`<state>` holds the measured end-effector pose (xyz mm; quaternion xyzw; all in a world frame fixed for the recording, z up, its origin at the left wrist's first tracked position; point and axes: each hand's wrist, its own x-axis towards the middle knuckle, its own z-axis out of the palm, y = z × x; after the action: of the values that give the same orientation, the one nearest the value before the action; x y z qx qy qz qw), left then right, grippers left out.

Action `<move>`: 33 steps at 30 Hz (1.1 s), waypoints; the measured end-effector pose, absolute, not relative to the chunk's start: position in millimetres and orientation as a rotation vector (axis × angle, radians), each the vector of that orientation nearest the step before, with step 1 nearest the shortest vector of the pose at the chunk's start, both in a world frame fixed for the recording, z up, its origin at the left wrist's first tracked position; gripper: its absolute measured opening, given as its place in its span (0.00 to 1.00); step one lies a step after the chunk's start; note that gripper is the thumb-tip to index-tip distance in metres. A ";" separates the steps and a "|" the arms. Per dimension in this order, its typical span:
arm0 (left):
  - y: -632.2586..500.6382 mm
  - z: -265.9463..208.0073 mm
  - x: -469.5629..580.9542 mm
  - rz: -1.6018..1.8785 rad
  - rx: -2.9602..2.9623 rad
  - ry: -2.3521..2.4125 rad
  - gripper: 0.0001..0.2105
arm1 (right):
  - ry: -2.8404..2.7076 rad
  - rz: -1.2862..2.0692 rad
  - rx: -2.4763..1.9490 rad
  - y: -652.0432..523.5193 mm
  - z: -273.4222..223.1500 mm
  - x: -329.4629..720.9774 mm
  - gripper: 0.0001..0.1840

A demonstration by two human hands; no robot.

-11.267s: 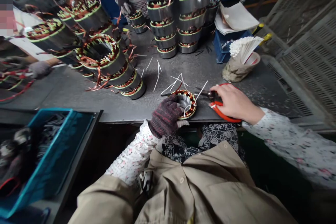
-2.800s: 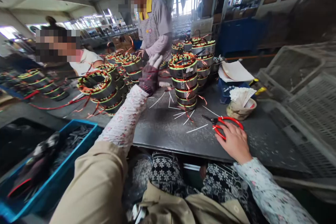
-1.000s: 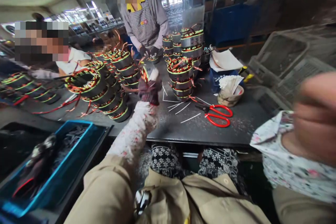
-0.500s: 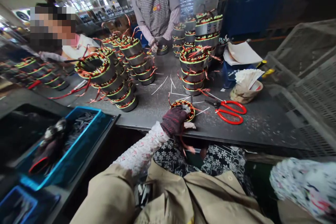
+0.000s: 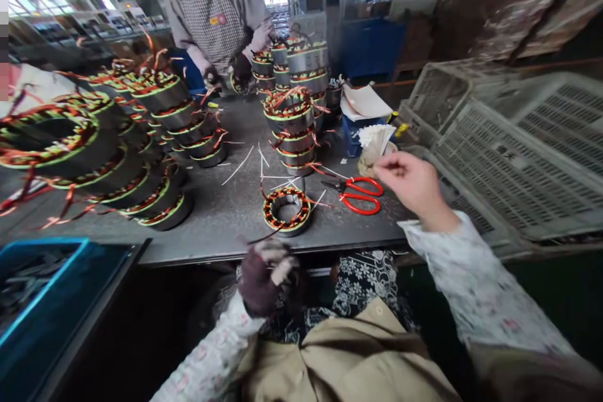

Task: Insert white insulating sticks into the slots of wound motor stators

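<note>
A stator ring (image 5: 287, 210) with copper-orange windings and green-yellow edging lies flat near the table's front edge, a dark lead trailing from it toward me. Just below that edge is my left hand (image 5: 266, 279) in a dark maroon glove, its bare fingertips curled in. Motion blurs it, and whatever it may hold is hidden. My bare right hand (image 5: 417, 185) is closed in a pinch in front of a small cup (image 5: 367, 163) of white paper strips; I cannot make out anything between its fingertips. Red-handled scissors (image 5: 362, 195) lie left of it.
Stacked stators (image 5: 292, 129) stand behind the ring, with leaning stacks (image 5: 160, 201) on the left. Thin white strips (image 5: 238, 165) are scattered on the table. A co-worker (image 5: 211, 19) handles a part across it. Plastic crates (image 5: 499, 163) stand right; a blue tray (image 5: 47, 289) is lower left.
My left hand has left the stator ring and drawn back below the table edge. My right hand has come up from the lower right to the cup. The view has swung right.
</note>
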<state>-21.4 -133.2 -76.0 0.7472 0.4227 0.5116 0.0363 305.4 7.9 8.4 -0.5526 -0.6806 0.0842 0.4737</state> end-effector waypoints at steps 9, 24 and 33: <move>-66.8 -30.3 -6.9 1.020 2.867 1.422 0.11 | -1.976 -0.068 -1.973 70.1 13.3 306.2 0.11; -73.9 -47.6 -1.3 1.260 2.690 1.424 0.05 | -1.376 0.136 -1.126 55.2 -28.1 321.1 0.06; -75.7 -52.5 -5.1 1.045 2.671 1.548 0.35 | -1.821 0.009 -0.703 -72.6 -29.2 252.2 0.06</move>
<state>-5.1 -75.7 -52.5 0.8181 0.4742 0.3199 -0.0589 252.2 -72.6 -29.2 -0.2982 -0.7728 0.0036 0.5602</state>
